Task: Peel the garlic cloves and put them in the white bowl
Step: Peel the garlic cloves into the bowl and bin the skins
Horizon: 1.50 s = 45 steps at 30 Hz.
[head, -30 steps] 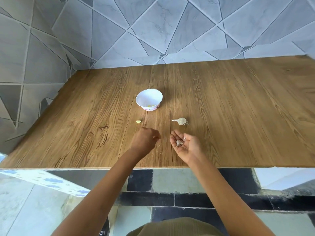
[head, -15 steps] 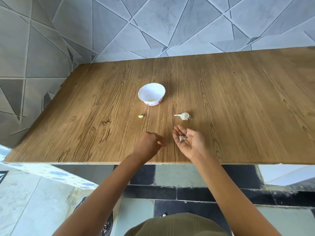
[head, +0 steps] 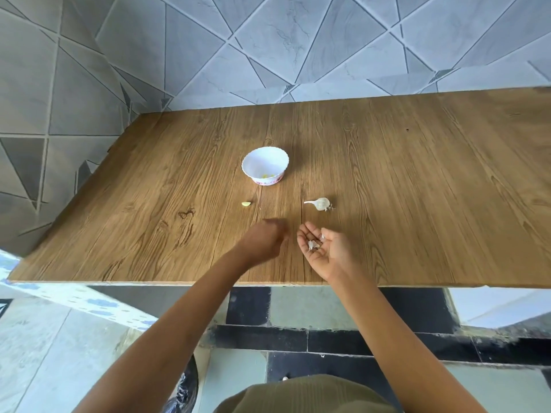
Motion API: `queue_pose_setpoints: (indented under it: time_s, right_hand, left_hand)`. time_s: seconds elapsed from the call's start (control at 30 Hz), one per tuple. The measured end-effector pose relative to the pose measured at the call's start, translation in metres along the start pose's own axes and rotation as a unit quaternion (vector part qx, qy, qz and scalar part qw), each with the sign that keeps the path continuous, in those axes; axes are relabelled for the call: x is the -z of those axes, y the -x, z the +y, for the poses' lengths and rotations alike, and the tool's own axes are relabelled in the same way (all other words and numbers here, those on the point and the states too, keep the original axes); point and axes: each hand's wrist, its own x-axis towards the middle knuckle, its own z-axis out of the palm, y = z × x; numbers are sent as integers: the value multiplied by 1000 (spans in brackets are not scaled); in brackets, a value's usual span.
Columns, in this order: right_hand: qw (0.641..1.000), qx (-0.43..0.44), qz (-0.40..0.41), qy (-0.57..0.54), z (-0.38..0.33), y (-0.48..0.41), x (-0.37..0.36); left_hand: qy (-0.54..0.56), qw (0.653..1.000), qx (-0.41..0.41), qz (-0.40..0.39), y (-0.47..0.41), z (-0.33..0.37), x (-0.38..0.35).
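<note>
A white bowl (head: 249, 162) stands mid-table with a few peeled yellowish cloves (head: 267, 175) in its bottom. One peeled clove (head: 246, 204) lies on the wood in front of it to the left. A garlic bulb with its stem (head: 321, 203) lies in front of it to the right. My right hand (head: 331, 253) is held palm up near the table's front edge, with bits of white garlic skin (head: 313, 244) lying in the palm. My left hand (head: 262, 240) hovers just left of it, blurred, knuckles up, fingers curled downward and hidden.
The wooden table (head: 417, 189) reaches back to a grey tiled wall (head: 298, 46) and a tiled wall on the left. Its front edge runs just under my wrists. A dark bin bag (head: 183, 391) sits on the floor below.
My left hand has moved a little forward over the table and is now blurred. My right hand has stayed put with the skins in its palm. Bowl, clove and bulb have not moved.
</note>
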Motion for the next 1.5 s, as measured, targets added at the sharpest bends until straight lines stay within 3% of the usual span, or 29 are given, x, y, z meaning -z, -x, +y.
queue_pose_setpoints:
  time_s: [0.1, 0.2, 0.33, 0.43, 0.57, 0.63, 0.8, 0.9, 1.17, 1.33, 1.43, 1.5]
  right_hand:
    - [1000, -7, 2, -7, 2, 1, -4]
    - [1000, -7, 11, -21, 5, -1, -9]
    - [1000, -10, 8, -16, 5, 1, -12]
    - [1000, -16, -7, -6, 4, 5, -13]
    - [1000, -25, 2, 17, 1, 4, -14]
    - [998, -45, -8, 34, -1, 3, -14]
    - [987, -118, -43, 101, 15, -4, -22]
    - [970, -171, -58, 161, 51, -7, -35]
    - [883, -323, -129, 315, 218, 2, -67]
    - [835, -389, -132, 366, 333, -29, -65]
    - [825, -391, -87, 398, 418, -63, -55]
    - [830, -392, -82, 387, 429, -69, -50]
  left_hand:
    - [77, 995, -17, 61, -8, 11, 15]
    - [19, 998, -48, 37, -9, 23, 17]
    - [1, 998, 16, 58, -6, 32, 20]
    - [46, 992, 61, 96, -3, 38, 18]
    - [209, 968, 82, 116, 3, 35, 14]
    - [233, 951, 105, 172, 10, 35, 16]
    - [344, 851, 281, 281, 54, 18, 21]
    - [402, 771, 356, 343, 107, 5, 15]
    - [433, 545, 510, 505, 269, -37, -11]
    - [422, 499, 563, 507, 345, -85, -31]
    - [438, 470, 591, 488, 391, -149, -61]
    - [440, 462, 605, 477, 396, -150, -65]
